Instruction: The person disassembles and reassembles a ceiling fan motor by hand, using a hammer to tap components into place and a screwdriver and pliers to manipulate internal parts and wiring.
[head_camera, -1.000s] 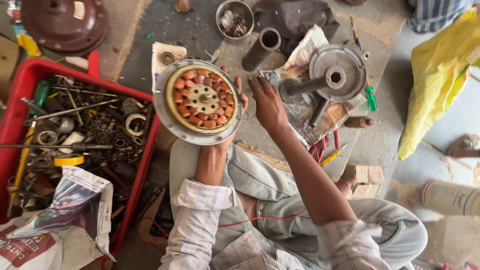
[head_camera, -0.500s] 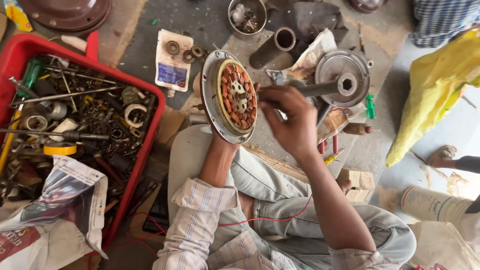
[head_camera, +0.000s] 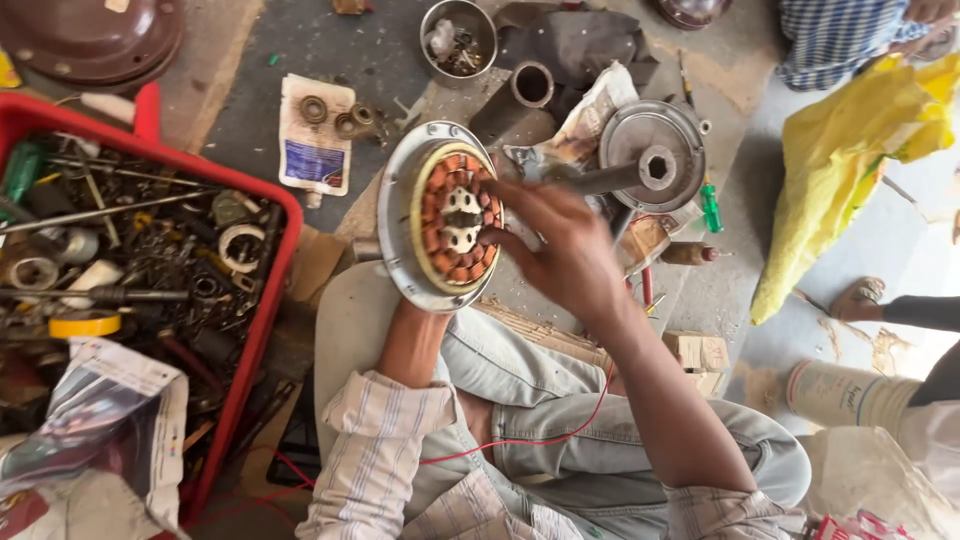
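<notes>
Above the lap, at centre of the head view: left hand mostly hidden behind a round motor stator, supporting it from below and behind; grasp itself not visible, so degree of closing cannot be told. Right hand half open, fingers spread and bent, fingertips touching the right side of the copper windings; palm not closed around anything.

Stator: disc of dull grey cast metal, tilted nearly on edge, face turned toward the right hand. Inside the rim a yellowish ring, then a circle of orange-brown copper coils, then a pale metal hub in the middle. Lies between both hands, left forearm under it, right hand just beside and touching.

Just right of the right hand, on crumpled newspaper: second grey motor cover, round, smooth, with a shaft sticking toward the hand. Green-handled screwdriver beside it. Further up, short metal pipe piece and small steel bowl with bits inside.

At left, well apart from the hands: red plastic crate full of dark, greasy tools, rods and rings, with roll of yellow tape. At right, yellow plastic bag, wrinkled. Thin red wire across grey trousers.
</notes>
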